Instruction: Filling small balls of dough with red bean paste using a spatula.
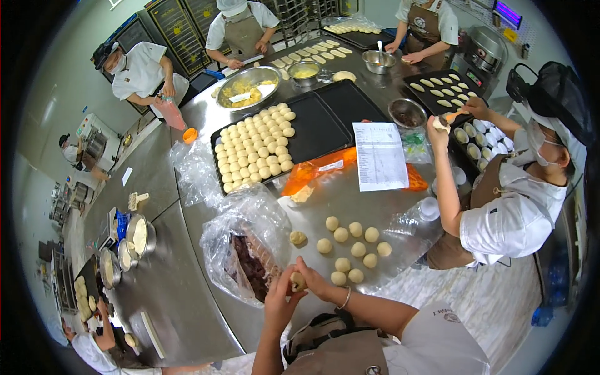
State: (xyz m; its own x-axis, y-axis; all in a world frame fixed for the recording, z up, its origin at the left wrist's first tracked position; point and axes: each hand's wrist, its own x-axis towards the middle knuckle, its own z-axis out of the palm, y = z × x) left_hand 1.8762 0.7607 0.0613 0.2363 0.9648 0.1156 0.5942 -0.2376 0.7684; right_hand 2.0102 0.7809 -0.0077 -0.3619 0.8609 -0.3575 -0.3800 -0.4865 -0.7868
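Observation:
Close to my body, both my hands cup a small piece of dough [298, 283] with a dark spot of filling showing at its top. My left hand [279, 301] is wrapped round its left side, and my right hand [314, 279] presses it from the right. Just left of them, a clear plastic bag [245, 215] lies open with dark reddish-brown filling [251, 265] inside. A lone yellowish dough lump [298, 238] sits beyond my fingers. To the right, several round dough balls [358, 249] rest on the steel table.
Beyond stands a black tray [319, 128] with rows of dough balls, beside an orange bag [319, 170] and a printed sheet [380, 156]. A co-worker [512, 212] works close on my right; others stand round the table. Metal bowls [142, 236] stand at left.

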